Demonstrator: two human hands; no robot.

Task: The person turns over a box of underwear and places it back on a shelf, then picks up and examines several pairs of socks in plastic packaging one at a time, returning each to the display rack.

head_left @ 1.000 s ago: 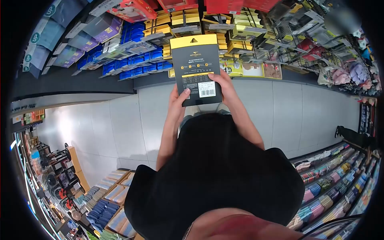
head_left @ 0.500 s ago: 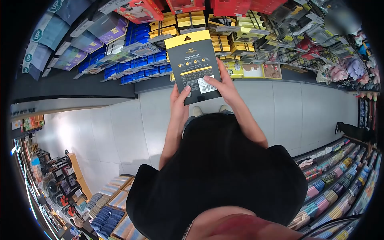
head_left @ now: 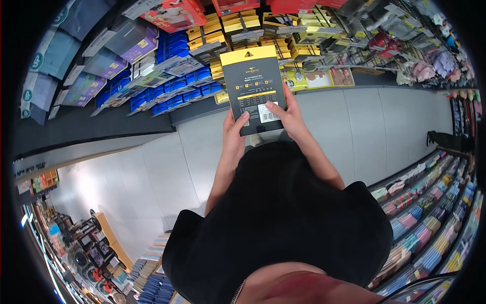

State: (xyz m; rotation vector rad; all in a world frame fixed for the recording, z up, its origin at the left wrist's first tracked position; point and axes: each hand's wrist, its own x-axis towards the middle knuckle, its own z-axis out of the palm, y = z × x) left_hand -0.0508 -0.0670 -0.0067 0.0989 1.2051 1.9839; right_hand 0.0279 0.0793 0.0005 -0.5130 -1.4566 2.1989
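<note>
A flat black package with a yellow top band (head_left: pixel 253 83) is held up in front of my chest, its printed side with a barcode label facing me. My left hand (head_left: pixel 234 130) grips its lower left edge, thumb on the face. On the lower right edge my right hand (head_left: pixel 290 115) is closed too, with the thumb over the white barcode label. The fingers behind the package are hidden. Just beyond it hang rows of yellow-topped packages (head_left: pixel 242 24).
Blue packages (head_left: pixel 174 83) and purple boxes (head_left: pixel 136 43) hang at the upper left. Red boxes (head_left: pixel 177 14) are at the top. Racks of folded colourful goods (head_left: pixel 420 218) stand at the lower right. Grey floor tiles (head_left: pixel 324 121) run between the displays.
The package and both hands have shifted slightly right and down in the view, and the package is more upright. The surroundings have turned a little. Both hands keep their hold.
</note>
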